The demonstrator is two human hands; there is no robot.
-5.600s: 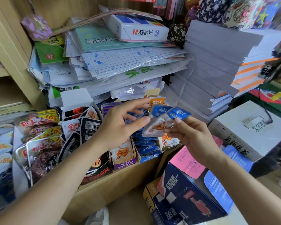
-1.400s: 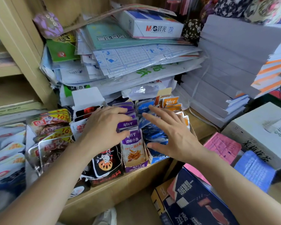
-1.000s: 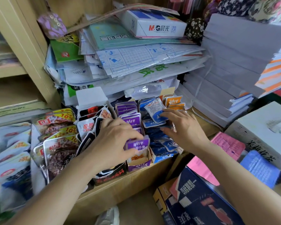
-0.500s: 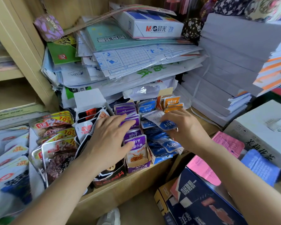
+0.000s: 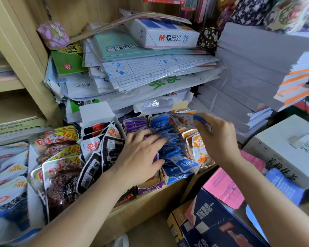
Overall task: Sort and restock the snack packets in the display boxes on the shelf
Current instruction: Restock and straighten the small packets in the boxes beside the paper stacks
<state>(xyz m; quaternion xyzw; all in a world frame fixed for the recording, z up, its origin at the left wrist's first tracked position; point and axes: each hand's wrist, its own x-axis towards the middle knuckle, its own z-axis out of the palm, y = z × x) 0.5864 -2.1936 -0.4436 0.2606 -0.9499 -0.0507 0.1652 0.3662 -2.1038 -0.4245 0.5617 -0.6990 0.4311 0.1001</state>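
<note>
On the head view I saw the left hand (image 5: 141,157) at frame centre, fingers straight and spread, pressing flat on the blue packets (image 5: 175,152) standing in the blue box (image 5: 175,178), its palm over the purple box (image 5: 150,187). The right hand (image 5: 219,138), right of centre, pinched one packet (image 5: 183,120) between thumb and fingers, held above the orange packets (image 5: 200,148). The boxes sat side by side on the shelf (image 5: 132,211), below a heap of papers (image 5: 150,68) in the upper middle.
</note>
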